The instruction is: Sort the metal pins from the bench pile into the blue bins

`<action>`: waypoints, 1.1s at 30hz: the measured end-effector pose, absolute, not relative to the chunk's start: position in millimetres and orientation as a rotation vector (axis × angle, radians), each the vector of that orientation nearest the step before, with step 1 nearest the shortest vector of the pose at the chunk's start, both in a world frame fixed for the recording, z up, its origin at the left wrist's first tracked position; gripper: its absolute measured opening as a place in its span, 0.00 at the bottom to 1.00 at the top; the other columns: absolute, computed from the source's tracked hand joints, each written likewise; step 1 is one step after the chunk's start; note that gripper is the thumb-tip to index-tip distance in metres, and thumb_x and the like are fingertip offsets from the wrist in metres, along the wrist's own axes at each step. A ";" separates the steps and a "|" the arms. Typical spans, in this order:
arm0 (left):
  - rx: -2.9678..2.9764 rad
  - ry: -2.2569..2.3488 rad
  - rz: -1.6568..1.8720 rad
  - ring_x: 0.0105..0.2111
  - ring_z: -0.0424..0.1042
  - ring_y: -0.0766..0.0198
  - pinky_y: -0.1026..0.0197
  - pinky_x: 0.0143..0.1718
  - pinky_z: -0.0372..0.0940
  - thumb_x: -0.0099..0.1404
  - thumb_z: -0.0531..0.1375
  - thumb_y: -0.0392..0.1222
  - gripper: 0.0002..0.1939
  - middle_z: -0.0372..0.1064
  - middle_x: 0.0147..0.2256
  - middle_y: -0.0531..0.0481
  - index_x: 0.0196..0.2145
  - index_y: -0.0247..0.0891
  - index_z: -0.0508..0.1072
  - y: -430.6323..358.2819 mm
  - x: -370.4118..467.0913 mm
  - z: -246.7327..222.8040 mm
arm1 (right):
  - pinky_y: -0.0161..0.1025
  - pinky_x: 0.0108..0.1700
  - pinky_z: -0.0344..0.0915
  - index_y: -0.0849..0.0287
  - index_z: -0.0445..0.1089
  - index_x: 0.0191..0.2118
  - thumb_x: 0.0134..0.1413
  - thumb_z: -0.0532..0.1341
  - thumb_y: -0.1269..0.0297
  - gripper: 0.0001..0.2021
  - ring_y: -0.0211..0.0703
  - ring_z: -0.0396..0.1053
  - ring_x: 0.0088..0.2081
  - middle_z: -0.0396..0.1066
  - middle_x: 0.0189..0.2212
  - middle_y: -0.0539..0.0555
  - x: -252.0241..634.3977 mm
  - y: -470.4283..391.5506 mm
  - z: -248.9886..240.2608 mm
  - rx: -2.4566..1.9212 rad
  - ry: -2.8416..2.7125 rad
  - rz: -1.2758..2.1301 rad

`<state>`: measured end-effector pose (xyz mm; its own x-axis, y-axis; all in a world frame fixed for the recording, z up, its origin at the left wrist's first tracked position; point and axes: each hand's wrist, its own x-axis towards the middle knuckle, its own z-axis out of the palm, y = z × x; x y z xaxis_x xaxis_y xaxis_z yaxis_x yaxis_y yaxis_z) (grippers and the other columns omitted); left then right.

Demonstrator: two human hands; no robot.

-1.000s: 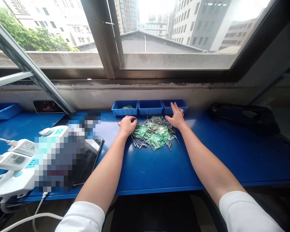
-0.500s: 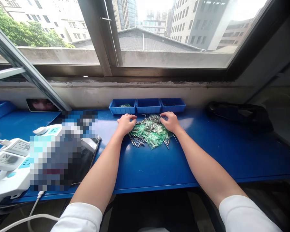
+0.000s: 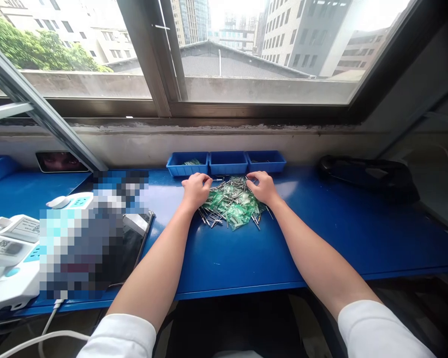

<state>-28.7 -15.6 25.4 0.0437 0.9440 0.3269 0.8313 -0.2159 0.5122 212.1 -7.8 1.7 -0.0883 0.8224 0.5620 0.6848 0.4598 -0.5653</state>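
A loose pile of thin metal rods (image 3: 212,220) and small green plastic packets (image 3: 237,211) lies on the blue tabletop (image 3: 242,263). My left hand (image 3: 197,190) is at the pile's back left, thumb and fingers pinched together. A thin rod shows right by those fingertips, though whether they grip it is unclear. On the far right side of the pile, my right hand (image 3: 262,187) has its fingers curled in toward the thumb, touching the rods there. What sits between its fingertips is too small to make out.
Behind the pile stand three blue bins: a left bin (image 3: 186,170) with green packets, a middle bin (image 3: 228,165), and a right bin (image 3: 266,166) with a few thin pieces. A power strip (image 3: 13,286) and a dark tablet-like object (image 3: 134,238) lie left; a black bag (image 3: 369,179) lies right.
My left fingertips have closed tighter, and a thin rod now shows beside them. My right hand stays at the pile's edge, barely moved. The view has shifted slightly.
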 end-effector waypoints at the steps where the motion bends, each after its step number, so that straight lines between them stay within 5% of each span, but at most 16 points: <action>1: 2.112 1.854 0.975 0.45 0.68 0.56 0.52 0.46 0.53 0.65 0.51 0.44 0.12 0.73 0.39 0.47 0.33 0.40 0.73 -16.8 -27.1 26.7 | 0.47 0.46 0.66 0.59 0.73 0.38 0.51 0.59 0.64 0.10 0.49 0.67 0.40 0.74 0.34 0.56 210.2 -9.4 3.7 -1.244 -1.836 0.180; 6: 2.221 1.711 1.059 0.44 0.67 0.59 0.54 0.46 0.51 0.67 0.50 0.43 0.12 0.73 0.38 0.49 0.33 0.40 0.72 -29.3 -8.0 29.7 | 0.43 0.42 0.68 0.56 0.70 0.48 0.52 0.62 0.60 0.16 0.45 0.69 0.39 0.74 0.38 0.54 194.0 -20.2 12.2 -1.058 -1.940 0.286; 13: 2.350 1.572 1.017 0.42 0.67 0.62 0.54 0.43 0.49 0.68 0.50 0.43 0.12 0.72 0.37 0.51 0.32 0.40 0.71 -38.1 10.2 24.2 | 0.39 0.35 0.68 0.55 0.75 0.33 0.55 0.59 0.65 0.07 0.41 0.69 0.32 0.75 0.29 0.52 181.8 -25.0 10.9 -0.985 -1.886 0.253; 26: 2.342 1.498 1.171 0.41 0.69 0.62 0.56 0.44 0.51 0.66 0.54 0.43 0.08 0.74 0.37 0.52 0.38 0.41 0.72 -34.3 7.4 18.5 | 0.40 0.37 0.66 0.56 0.74 0.33 0.58 0.57 0.59 0.11 0.43 0.70 0.33 0.75 0.31 0.54 179.9 -25.7 12.3 -1.090 -1.856 0.307; 33: 2.344 1.560 1.233 0.39 0.70 0.62 0.55 0.44 0.51 0.66 0.54 0.41 0.09 0.75 0.35 0.52 0.33 0.41 0.73 -34.0 6.9 18.3 | 0.36 0.29 0.63 0.57 0.72 0.39 0.52 0.61 0.56 0.12 0.39 0.67 0.29 0.73 0.31 0.53 173.5 -31.3 16.6 -1.002 -1.648 0.662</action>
